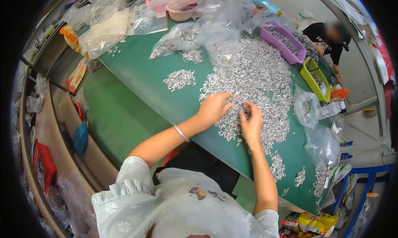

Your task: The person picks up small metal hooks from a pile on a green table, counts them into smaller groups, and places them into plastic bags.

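A wide heap of small silver metal hook-like pieces [265, 72] covers much of the green table [145, 78]. Over the near side of this heap is my left hand [214, 108], its thumb and forefinger apart, with nothing plain to see between them. Just to its right, my right hand [252, 124] has its fingers curled toward the thumb among the pieces. Whatever lies between those fingertips is too small to make out. Smaller piles of the same pieces lie apart: one [180, 79] left of the heap, another [277, 166] by my right forearm.
Clear plastic bags [178, 39] of pieces lie along the far side. A purple basket [286, 45] and a yellow-green basket [314, 78] stand at the right edge, near a co-worker [331, 39]. A clear bottle [331, 109] lies beside plastic bags. Shelving [62, 142] runs along the left.
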